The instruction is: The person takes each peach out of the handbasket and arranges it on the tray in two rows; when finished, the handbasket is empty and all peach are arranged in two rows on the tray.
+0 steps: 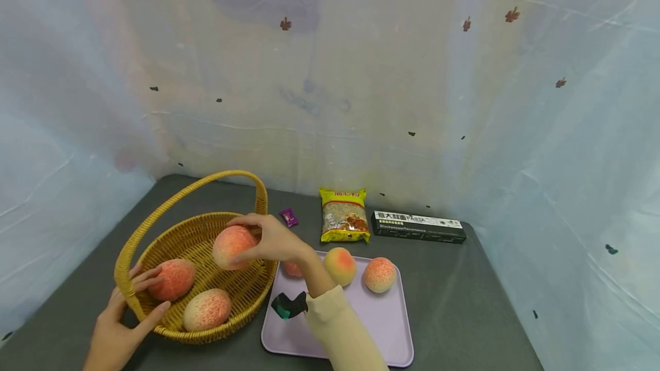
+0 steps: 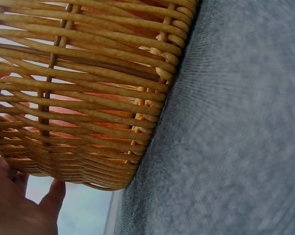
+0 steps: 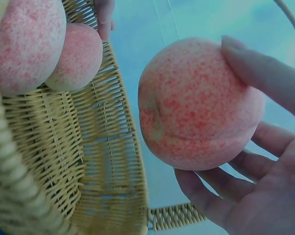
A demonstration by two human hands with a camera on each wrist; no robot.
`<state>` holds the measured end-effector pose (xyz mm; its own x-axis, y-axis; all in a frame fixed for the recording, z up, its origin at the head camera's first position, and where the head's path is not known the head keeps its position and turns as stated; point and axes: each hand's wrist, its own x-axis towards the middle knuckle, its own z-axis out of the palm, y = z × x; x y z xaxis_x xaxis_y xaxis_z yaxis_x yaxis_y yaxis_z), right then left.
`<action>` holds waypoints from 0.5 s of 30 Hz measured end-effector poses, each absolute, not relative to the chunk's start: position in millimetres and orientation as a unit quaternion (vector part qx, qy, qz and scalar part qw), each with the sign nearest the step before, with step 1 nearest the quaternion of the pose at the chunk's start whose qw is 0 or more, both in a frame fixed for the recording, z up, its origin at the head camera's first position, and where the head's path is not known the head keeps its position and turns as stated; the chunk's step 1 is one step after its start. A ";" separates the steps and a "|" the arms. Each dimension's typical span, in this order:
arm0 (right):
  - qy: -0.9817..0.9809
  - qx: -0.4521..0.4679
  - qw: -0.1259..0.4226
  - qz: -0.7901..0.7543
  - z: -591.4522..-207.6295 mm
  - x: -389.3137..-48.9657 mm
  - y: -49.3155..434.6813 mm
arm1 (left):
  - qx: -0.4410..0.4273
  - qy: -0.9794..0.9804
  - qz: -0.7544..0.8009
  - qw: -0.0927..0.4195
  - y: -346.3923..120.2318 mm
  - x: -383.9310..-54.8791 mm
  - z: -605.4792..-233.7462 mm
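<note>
My right hand [image 1: 274,239] holds a pink, speckled peach [image 1: 233,248] above the right part of the yellow wicker basket [image 1: 222,334]. Thumb and fingers curve round the fruit in the right wrist view. Two more peaches lie inside the basket: a redder one [image 1: 177,279] at the left and a paler one [image 1: 207,310] nearer the front. At the basket's left rim my left hand [image 1: 116,322] is spread, its fingers reaching over beside the redder peach and its thumb along the front rim. The basket's weave partly hides the left fingers in the left wrist view.
A lilac tray [image 1: 387,331] right of the basket bears a yellow-orange peach [image 1: 340,266], a speckled one [image 1: 380,275] and a partly hidden one [image 1: 293,269]. Behind are a purple packet [image 1: 289,217], a yellow food bag [image 1: 344,216] and a black pasta box [image 1: 419,228]. The basket's tall handle [image 1: 177,199] arches upward.
</note>
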<state>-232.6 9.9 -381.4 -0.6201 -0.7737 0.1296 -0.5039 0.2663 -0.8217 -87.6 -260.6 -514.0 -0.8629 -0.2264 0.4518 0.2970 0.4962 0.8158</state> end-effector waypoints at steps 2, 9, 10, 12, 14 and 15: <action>0.784 -0.406 0.143 -0.447 -382.0 -231.3 14.6 | -0.016 -0.826 -0.501 0.257 -260.1 -86.8 -513.3; 0.784 -0.386 0.136 -0.466 -384.5 -227.8 32.3 | -0.011 -0.826 -0.502 0.254 -259.4 -85.4 -510.8; 0.784 -0.385 0.133 -0.468 -384.9 -227.4 35.4 | -0.012 -0.826 -0.502 0.254 -259.0 -85.5 -510.6; 0.786 -0.386 0.126 -0.466 -385.2 -226.7 41.5 | -0.014 -0.826 -0.503 0.254 -258.4 -85.8 -510.3; 0.789 -0.386 0.119 -0.462 -385.9 -226.1 47.5 | -0.015 -0.825 -0.505 0.253 -258.2 -85.9 -510.2; 0.791 -0.385 0.117 -0.462 -386.3 -225.8 50.2 | -0.017 -0.825 -0.505 0.253 -258.2 -85.9 -510.2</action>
